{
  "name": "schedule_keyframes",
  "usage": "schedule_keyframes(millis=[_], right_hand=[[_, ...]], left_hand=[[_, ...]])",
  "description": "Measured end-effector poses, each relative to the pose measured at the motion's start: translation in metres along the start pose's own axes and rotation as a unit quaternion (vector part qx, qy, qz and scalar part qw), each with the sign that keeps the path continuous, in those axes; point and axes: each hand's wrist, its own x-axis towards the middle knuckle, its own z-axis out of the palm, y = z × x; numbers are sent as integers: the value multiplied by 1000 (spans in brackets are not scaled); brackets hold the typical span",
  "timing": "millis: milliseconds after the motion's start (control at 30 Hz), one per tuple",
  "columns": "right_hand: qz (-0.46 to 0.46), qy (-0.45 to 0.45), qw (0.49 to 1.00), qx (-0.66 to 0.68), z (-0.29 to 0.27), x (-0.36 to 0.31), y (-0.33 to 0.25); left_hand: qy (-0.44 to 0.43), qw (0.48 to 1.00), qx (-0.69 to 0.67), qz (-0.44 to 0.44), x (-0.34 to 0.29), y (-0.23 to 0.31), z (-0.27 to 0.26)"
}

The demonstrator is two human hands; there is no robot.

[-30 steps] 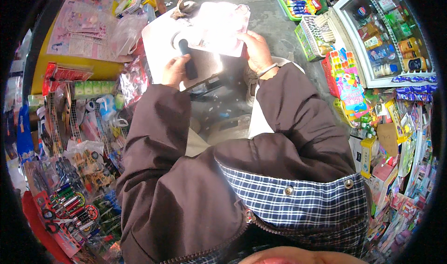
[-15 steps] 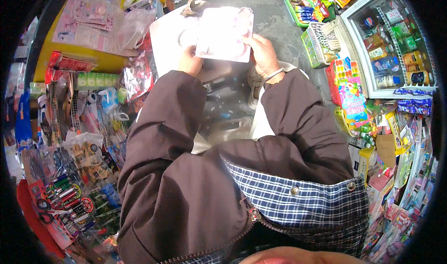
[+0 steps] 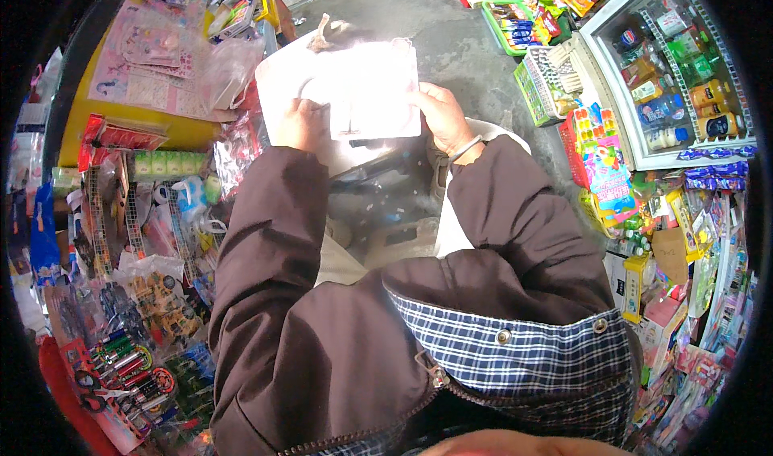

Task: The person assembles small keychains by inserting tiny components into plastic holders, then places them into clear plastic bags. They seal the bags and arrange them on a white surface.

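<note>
A flat, square white pack (image 3: 375,94) with rounded corners hangs in front of me, its face washed out by strong light. My right hand (image 3: 444,118), a band at its wrist, closes on the pack's right edge. Just left of the pack is my left hand (image 3: 299,126), fingers curled in a pinch; glare hides what lies between them. Behind both hands spreads a larger bright white surface (image 3: 278,74), its kind not clear, with a brownish piece (image 3: 320,33) at its top.
To the left are a yellow-edged table (image 3: 80,122) with pink sheets, and hanging packaged toys (image 3: 161,303). On the right stand a drinks fridge (image 3: 636,162), a green snack basket (image 3: 503,37), a light basket (image 3: 555,78) and several stacked packets. Grey floor (image 3: 451,33) lies beyond my hands.
The white pack has shifted down and a little left. My left hand has moved left and down from the pack's lower corner. Glare now hides the print on the pack.
</note>
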Motion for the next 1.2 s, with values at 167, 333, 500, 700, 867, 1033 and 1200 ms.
schedule_keyframes(millis=[167, 333, 500, 700, 867, 1033, 1200], right_hand=[[-17, 5, 1000, -23, 5, -2, 1], [-8, 3, 999, -39, 10, -5, 0], [19, -85, 996, -35, 31, -11, 2], [47, -145, 983, -101, 56, -16, 15], [78, -167, 970, -160, 65, -18, 24], [98, -177, 937, -285, 77, -21, 23], [-22, -18, 937, -349, 67, -1, 15]], left_hand=[[59, 990, 45, -123, -3, -16, -8], [98, 853, -461, -225, -21, -1, -23], [-91, 584, -787, -176, -62, 38, -39], [-80, 600, -751, -264, -87, 46, -50], [-38, 606, -742, -285, -108, 44, -41], [-8, 609, -737, -292, -128, 17, -32], [33, 600, -737, -309, -145, -17, -38]])
